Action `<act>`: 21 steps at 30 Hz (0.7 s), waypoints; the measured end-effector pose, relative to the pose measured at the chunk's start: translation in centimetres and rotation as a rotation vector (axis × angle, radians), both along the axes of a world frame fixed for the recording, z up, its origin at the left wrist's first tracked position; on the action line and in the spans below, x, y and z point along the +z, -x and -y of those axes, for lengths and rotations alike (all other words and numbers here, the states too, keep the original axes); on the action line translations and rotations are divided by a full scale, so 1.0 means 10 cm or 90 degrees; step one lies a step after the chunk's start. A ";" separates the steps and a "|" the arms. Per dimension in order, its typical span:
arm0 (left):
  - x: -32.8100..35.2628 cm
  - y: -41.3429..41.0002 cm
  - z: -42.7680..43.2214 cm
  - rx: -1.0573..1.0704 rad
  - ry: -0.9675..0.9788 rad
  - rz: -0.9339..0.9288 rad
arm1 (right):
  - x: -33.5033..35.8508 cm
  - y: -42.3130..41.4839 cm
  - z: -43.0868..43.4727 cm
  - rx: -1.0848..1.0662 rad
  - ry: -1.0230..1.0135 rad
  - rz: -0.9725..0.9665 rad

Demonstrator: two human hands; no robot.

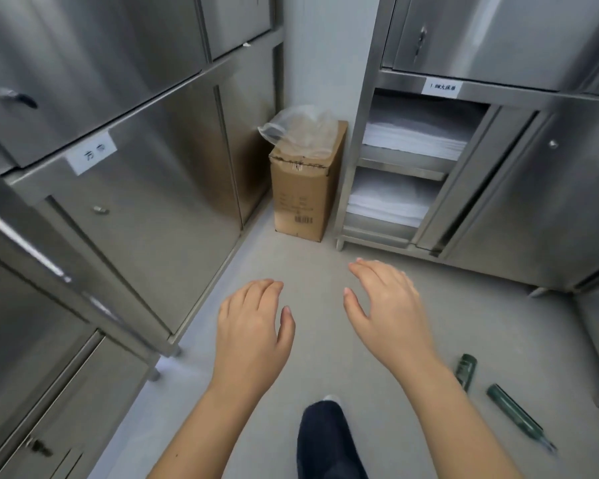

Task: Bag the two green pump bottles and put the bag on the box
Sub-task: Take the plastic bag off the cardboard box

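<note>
Room: grey floor (291, 257), steel cabinets (153, 167); clear bag (298, 133) on the corner box (301, 198).
Your fingers: left hand (253, 326) and right hand (388, 305) loosely spread, holding nothing.
Bottles: green pump bottle (465, 369) and second bottle (516, 414) lie on the floor at your right.

I see the bag (300, 133) on the box (305, 198) at twelve o'clock, and the farther bottle (465, 371) and nearer bottle (514, 414) lying apart on the floor (291, 257) at four o'clock.
</note>
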State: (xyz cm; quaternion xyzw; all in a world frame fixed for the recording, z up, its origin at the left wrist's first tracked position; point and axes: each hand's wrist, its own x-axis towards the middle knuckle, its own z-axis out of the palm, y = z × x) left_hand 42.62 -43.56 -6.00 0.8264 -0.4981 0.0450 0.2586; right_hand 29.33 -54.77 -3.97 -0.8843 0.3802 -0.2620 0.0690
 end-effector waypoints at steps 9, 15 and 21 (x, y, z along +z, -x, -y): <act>0.31 -0.47 2.09 -0.033 0.011 0.024 | 0.17 -0.31 1.99 -0.048 -0.009 0.012; 0.23 -0.86 2.84 -0.023 0.003 0.004 | 0.15 -0.73 2.82 -0.046 -0.021 0.010; -0.06 -1.59 3.42 0.041 -0.002 -0.029 | -0.08 -1.41 3.47 -0.017 -0.051 -0.031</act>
